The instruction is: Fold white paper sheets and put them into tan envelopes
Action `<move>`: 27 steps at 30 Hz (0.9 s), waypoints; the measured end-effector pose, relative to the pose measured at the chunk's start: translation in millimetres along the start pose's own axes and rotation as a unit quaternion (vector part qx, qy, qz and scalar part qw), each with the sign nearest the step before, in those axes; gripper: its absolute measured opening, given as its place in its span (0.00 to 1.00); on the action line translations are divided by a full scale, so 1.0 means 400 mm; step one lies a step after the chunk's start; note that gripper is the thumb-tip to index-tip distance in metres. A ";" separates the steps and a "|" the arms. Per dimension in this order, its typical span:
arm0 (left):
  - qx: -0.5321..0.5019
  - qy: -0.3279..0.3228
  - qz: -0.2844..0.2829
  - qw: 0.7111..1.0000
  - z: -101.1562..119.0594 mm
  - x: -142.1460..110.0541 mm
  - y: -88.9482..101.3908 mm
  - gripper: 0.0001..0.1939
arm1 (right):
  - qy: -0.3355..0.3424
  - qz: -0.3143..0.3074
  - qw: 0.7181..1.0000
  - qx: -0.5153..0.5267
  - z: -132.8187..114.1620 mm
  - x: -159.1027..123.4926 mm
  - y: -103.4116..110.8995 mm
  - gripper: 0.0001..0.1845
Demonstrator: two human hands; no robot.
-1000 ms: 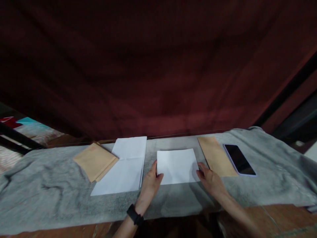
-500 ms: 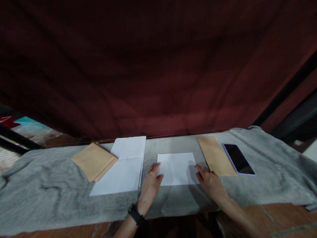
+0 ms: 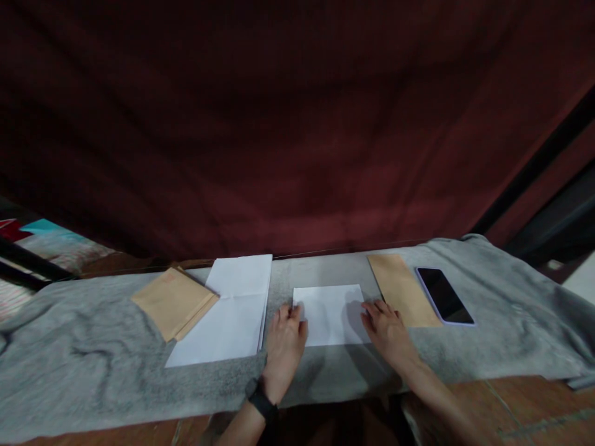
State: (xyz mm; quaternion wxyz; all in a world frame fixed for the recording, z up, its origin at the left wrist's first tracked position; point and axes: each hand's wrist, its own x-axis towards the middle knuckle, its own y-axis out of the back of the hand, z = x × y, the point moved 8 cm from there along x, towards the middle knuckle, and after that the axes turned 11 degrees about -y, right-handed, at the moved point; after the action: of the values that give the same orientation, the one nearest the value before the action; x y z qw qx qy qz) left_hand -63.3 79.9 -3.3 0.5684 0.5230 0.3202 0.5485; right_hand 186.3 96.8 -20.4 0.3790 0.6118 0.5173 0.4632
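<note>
A white sheet of paper [image 3: 330, 319] lies flat on the grey cloth in front of me, its long side running left to right. At its left edge rests my left hand [image 3: 286, 334], palm down with the fingers apart, a dark watch on the wrist. My right hand [image 3: 387, 328] lies along the right edge, fingers spread and tips touching the paper. Neither hand grips anything. Just left is a stack of larger white paper [image 3: 232, 328] with a crease across it. Several brown envelopes [image 3: 171, 303] overlap that stack's left side.
Right of my right hand lies another brown envelope [image 3: 400, 291], with a phone in a lilac case [image 3: 445, 297] partly over its edge. The grey cloth [image 3: 93, 371] covers the surface and is wrinkled at both ends. A dark red curtain [image 3: 297, 155] hangs behind.
My left hand has turned more palm down, its fingers now less pinched at the paper's edge. The right hand's fingers have spread slightly. The paper stays in place; the view shifted a little.
</note>
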 end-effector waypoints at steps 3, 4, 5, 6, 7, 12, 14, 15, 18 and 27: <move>0.007 -0.080 0.051 0.995 0.078 0.018 -0.006 0.22 | 0.046 0.034 0.996 0.063 -0.058 0.006 0.008 0.21; 0.002 -0.108 0.049 0.993 0.105 0.023 -0.024 0.23 | 0.064 0.036 0.994 0.085 -0.081 0.005 0.005 0.22; 0.001 -0.125 0.040 0.991 0.128 0.027 -0.046 0.25 | 0.080 0.032 0.991 0.099 -0.103 0.003 -0.003 0.24; 0.004 -0.137 0.026 0.990 0.147 0.031 -0.070 0.27 | 0.091 0.025 0.990 0.106 -0.123 0.001 -0.013 0.25; 0.010 -0.140 0.013 0.990 0.162 0.033 -0.094 0.28 | 0.100 0.013 0.989 0.109 -0.142 -0.002 -0.027 0.26; 0.050 -0.150 -0.034 0.987 0.192 0.028 -0.172 0.31 | 0.111 -0.021 0.990 0.080 -0.184 -0.014 -0.092 0.30; 0.060 -0.144 -0.030 0.987 0.185 0.023 -0.177 0.31 | 0.118 -0.013 0.991 0.058 -0.184 -0.018 -0.107 0.30; 0.062 -0.143 -0.025 0.987 0.181 0.021 -0.176 0.30 | 0.123 -0.004 0.991 0.048 -0.181 -0.019 -0.111 0.30; 0.071 -0.140 -0.004 0.988 0.165 0.016 -0.164 0.29 | 0.133 0.031 0.990 0.020 -0.169 -0.024 -0.111 0.30; 0.102 -0.067 0.027 0.992 0.074 0.000 -0.126 0.31 | 0.111 0.132 0.984 -0.043 -0.109 -0.031 -0.085 0.30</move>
State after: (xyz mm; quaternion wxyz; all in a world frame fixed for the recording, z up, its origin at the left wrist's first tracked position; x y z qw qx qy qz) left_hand -20.8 80.0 -43.7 0.5171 0.6222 0.3220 0.4918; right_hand 134.4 90.1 -42.3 0.2805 0.6026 0.4506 0.5959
